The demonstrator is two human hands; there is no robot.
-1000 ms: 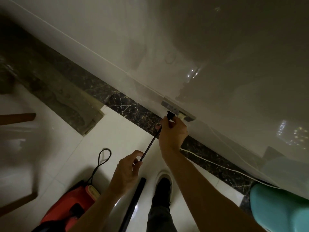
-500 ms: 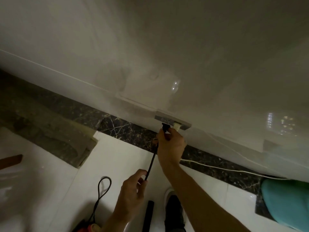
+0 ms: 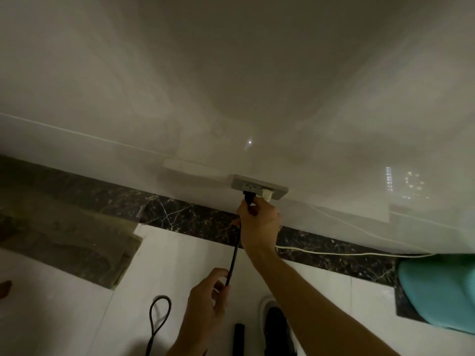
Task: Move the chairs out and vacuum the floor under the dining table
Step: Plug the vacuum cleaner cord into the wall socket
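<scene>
A grey wall socket sits low on the glossy pale wall. My right hand pinches a black plug pressed into the socket's left outlet. The black cord runs down from the plug to my left hand, which holds it between thumb and fingers. A loop of the same cord lies on the white floor tiles. A black tube shows at the bottom edge. The vacuum's body is out of view.
A white plug fills the right outlet, and its white cable trails right along the dark marble border. A teal object sits at the right. A greenish mat lies at the left. My dark shoe stands below.
The view has tilted up, so the red vacuum body has left the frame. My right hand stays at the socket with the plug, and my left hand keeps its hold on the cord.
</scene>
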